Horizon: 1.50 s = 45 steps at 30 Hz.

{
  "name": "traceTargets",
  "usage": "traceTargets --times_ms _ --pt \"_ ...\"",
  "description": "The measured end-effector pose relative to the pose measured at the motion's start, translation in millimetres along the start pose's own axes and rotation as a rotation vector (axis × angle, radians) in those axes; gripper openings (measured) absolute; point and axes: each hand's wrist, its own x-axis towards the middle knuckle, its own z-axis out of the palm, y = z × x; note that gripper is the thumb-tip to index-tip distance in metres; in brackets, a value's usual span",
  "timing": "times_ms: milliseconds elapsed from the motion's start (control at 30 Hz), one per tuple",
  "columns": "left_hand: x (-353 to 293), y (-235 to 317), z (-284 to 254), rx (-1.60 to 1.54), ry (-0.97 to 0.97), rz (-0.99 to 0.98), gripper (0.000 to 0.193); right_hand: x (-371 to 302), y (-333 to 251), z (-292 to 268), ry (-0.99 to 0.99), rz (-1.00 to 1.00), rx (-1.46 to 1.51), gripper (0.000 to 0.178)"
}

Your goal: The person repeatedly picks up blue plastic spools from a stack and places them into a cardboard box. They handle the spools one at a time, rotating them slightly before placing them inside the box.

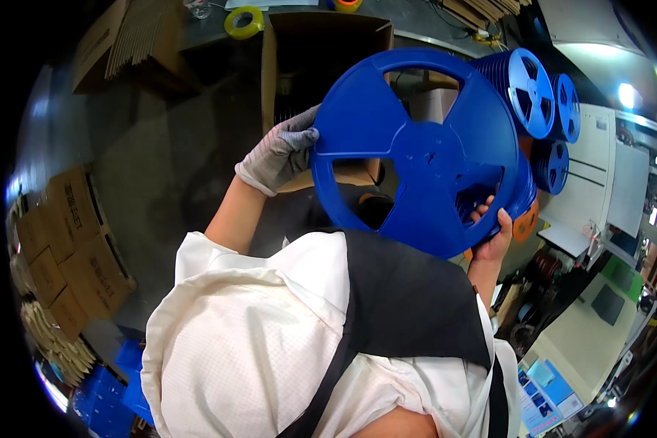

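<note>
Head view: blue reel held up in both hands, marks on it not readable

Blue reel (pixel 431 150) is up in front of the chest, over part of the open carton (pixel 269 73). Left hand (pixel 279 150), gloved: grip pinches the left rim. Right hand (pixel 495 232), bare: grip closed on the lower-right rim, fingertips showing through the cutout. I'd keep both grips on the rim, near-opposite, load shared, no squeezing that flexes the flange. Watch the rim against the carton walls and the reel stack (pixel 529 91) at right.

Labels: small dark mark on the reel hub, illegible. Stacked cartons (pixel 73 219) at far left carry dark print. Printed sheet (pixel 544 394) lower right: blue and white, text too small. Tape roll (pixel 244 23) on the table: no brand I can make out.
</note>
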Motion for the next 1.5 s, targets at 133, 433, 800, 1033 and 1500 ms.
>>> traceTargets --times_ms 133,433,800,1033,1500 --pt "-6 -9 9 -0.096 0.052 -0.140 0.049 16 -2 -4 -0.086 0.027 0.025 0.043" --pt "13 -5 -25 0.013 0.270 0.090 0.038 40 -4 11 0.138 0.028 -0.048 0.040" --pt "98 -32 -102 0.768 0.686 0.105 0.026 36 -1 -7 0.122 0.064 -0.104 0.035" --pt "211 -75 -148 1.496 0.839 -0.042 0.039 39 -4 -21 0.130 0.102 -0.149 0.036" --pt "299 -115 -95 1.556 0.833 -0.088 0.044 43 -7 -34 0.213 0.129 -0.182 0.033"
